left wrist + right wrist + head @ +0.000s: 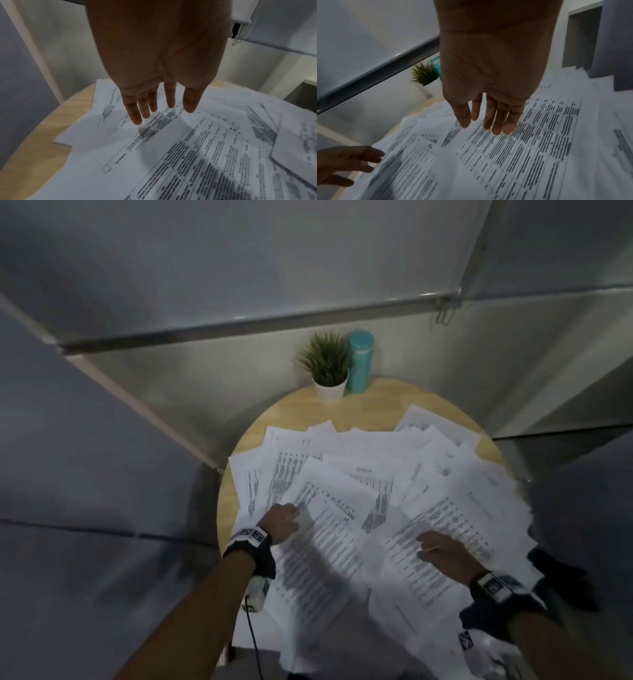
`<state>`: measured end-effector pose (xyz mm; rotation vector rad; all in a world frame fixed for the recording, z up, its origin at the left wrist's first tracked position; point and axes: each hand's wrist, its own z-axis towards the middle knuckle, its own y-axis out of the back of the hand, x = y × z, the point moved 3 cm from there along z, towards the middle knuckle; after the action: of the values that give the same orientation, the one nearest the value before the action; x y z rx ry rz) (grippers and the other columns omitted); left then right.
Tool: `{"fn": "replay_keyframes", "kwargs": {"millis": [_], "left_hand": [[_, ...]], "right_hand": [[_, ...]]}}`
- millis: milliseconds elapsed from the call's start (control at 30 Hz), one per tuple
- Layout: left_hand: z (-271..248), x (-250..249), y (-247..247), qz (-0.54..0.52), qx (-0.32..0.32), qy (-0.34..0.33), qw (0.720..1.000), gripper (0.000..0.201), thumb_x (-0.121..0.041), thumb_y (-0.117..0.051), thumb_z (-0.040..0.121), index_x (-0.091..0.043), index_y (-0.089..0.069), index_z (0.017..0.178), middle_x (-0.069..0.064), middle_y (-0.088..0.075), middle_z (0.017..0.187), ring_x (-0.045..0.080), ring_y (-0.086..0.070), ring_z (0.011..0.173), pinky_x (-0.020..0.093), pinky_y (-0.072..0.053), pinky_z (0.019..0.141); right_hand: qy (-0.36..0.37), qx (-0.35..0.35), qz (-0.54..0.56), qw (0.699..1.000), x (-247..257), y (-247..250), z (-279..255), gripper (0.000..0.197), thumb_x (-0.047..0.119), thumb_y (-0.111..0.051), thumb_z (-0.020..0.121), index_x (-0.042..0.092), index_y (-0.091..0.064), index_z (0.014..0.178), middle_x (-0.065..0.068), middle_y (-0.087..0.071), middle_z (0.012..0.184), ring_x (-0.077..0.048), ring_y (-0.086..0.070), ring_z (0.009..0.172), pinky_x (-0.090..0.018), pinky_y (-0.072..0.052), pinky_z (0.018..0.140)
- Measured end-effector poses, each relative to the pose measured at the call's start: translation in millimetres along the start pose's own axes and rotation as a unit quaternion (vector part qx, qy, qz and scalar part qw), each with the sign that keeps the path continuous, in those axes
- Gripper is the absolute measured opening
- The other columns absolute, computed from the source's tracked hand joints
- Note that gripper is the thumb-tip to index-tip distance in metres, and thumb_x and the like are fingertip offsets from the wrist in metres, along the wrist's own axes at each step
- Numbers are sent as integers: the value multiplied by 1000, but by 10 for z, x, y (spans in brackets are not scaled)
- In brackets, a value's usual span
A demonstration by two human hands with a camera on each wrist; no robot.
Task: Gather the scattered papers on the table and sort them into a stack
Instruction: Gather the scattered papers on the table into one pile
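Head view: nothing was stacked yet. The white printed paper sheets point(342, 467) lay fanned and overlapping across the round light-wood table point(376, 402), so the gathering looked all left to do. The left hand point(282, 522) was at a sheet on the left, the right hand point(442, 553) over one on the right. Left wrist view: the grip was spread, fingers point(135, 116) straight, holding nothing, tips at the paper, contact unclear. Right wrist view: same story, fingers point(496, 121) loosely apart above a lined sheet, nothing held.
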<state>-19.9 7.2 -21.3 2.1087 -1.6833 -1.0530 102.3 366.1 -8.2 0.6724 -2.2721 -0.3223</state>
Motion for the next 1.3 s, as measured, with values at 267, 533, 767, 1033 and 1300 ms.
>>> {"fn": "replay_keyframes", "kwargs": {"millis": [267,533,767,1033,1300], "left_hand": [[440,461,32,-52,-89,-9,995,90,-42,-77,84,-14,-27,153,16,-30,153,33,-31,141,44,-32,113],[723,331,192,-99,-87,-8,991,103,-61,-87,60,-16,-43,141,10,-58,132,31,-55,121,45,-48,99],[496,3,-229,-50,42,-111,992,67,-15,-81,80,-9,-51,140,11,-60,132,28,-60,117,36,-50,98],[720,-12,118,-123,-101,-91,983,35,-19,-53,102,1,-59,130,19,-65,126,31,-62,110,37,-47,95],[770,-290,-57,-144,-60,-98,983,31,-23,-51,104,-2,-61,125,15,-64,126,32,-59,118,39,-44,100]], "right_hand": [[-29,-69,-109,991,3,-464,174,35,11,-66,89,9,-61,123,-16,-55,124,-31,-59,110,-26,-41,88],[-130,-174,-85,972,-149,-423,101,31,12,-71,83,3,-67,113,-24,-62,114,-34,-63,100,-27,-42,79],[-151,-65,-68,984,-128,-703,-75,37,15,-67,90,4,-60,125,-16,-62,120,-31,-57,114,-31,-41,92],[-323,-276,97,900,-677,-259,-181,59,28,-71,88,4,-42,134,-24,-32,142,-46,-50,116,-46,-47,92],[-332,-287,294,849,-1002,-306,107,116,60,-84,59,1,-32,144,-23,-55,133,-40,-59,115,-51,-53,94]]}}
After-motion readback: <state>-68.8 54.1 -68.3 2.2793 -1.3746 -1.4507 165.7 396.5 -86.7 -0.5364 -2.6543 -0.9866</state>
